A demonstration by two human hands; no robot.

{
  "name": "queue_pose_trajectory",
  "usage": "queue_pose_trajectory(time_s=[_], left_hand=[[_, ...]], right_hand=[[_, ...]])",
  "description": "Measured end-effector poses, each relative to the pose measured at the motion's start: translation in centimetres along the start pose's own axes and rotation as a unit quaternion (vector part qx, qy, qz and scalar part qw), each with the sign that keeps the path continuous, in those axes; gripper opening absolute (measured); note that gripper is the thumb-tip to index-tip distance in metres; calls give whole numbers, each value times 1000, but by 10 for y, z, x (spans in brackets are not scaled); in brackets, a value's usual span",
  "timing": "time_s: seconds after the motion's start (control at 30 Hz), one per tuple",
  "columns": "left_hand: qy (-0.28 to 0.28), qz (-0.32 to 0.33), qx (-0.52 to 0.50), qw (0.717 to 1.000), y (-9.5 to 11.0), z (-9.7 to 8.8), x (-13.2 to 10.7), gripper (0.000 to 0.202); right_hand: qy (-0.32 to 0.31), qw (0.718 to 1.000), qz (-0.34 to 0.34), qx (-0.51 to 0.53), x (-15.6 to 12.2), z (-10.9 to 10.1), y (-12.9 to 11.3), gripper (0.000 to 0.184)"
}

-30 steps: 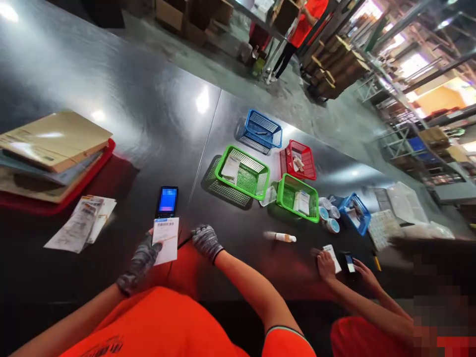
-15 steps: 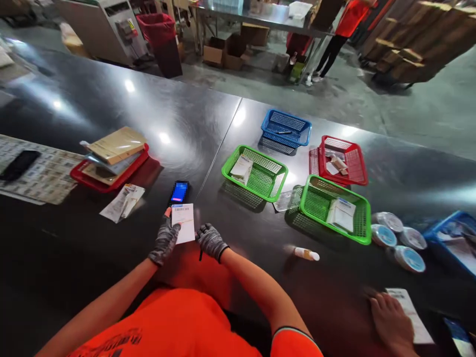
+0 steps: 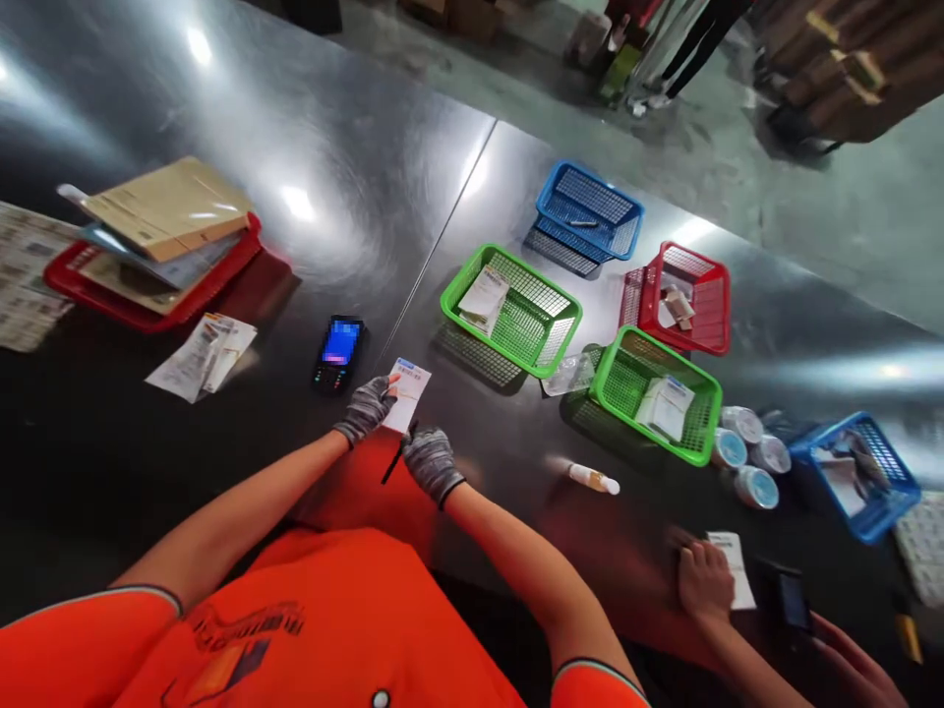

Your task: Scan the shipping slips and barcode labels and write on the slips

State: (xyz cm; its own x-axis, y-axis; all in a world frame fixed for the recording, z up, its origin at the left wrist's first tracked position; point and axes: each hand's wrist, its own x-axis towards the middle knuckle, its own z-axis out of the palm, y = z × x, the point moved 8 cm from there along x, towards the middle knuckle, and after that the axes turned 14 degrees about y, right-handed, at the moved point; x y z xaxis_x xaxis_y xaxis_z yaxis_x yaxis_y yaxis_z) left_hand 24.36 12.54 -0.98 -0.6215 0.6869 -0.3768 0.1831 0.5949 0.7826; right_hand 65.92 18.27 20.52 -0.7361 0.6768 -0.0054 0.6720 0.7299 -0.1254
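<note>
Paper (image 3: 409, 391) with a barcode near its top is clamped in my left grip (image 3: 367, 408), over the dark tabletop (image 3: 369, 246) near the handheld device (image 3: 339, 354); I cannot tell whether it rests there. My right grip (image 3: 433, 464) is curled around a black pen (image 3: 392, 466) near the paper's lower edge, and beyond sits a green basket (image 3: 537, 323) with white slips (image 3: 485, 295) inside.

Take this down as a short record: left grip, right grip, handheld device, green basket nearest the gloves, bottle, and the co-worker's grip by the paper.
Left grip: gloved, on a white labelled paper
Right grip: gloved, holding a dark pen-like stick beside the paper
Handheld device: screen lit
Green basket: white papers inside
Bottle: lying on its side
Co-worker's grip: bare, at another white paper
</note>
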Motion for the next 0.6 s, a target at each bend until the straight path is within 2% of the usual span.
queue_pose_trajectory(time_s=[0.07,0.1,0.17,0.23,0.33,0.43,0.53,0.6], left_hand=[[4,22,37,999,0,-4,7,41],[3,33,57,998,0,-6,9,42],[-3,55,97,994,0,-8,8,42],[-16,72,134,988,-2,-6,4,42],[-39,89,170,981,-8,0,-3,40],[-48,98,181,977,-13,6,-6,41],[-50,101,192,975,-17,11,-7,41],[-51,102,203,973,-19,14,-7,42]], right_hand=[[126,990,51,-32,-60,-40,78,78],[163,983,70,-43,-89,-44,109,72],[212,969,109,-57,-139,-31,154,61],[203,966,153,-37,-173,0,182,57],[213,962,169,-3,-198,28,197,51],[234,961,148,18,-200,27,199,46],[244,964,106,19,-173,10,178,46],[267,960,83,26,-131,-7,145,46]])
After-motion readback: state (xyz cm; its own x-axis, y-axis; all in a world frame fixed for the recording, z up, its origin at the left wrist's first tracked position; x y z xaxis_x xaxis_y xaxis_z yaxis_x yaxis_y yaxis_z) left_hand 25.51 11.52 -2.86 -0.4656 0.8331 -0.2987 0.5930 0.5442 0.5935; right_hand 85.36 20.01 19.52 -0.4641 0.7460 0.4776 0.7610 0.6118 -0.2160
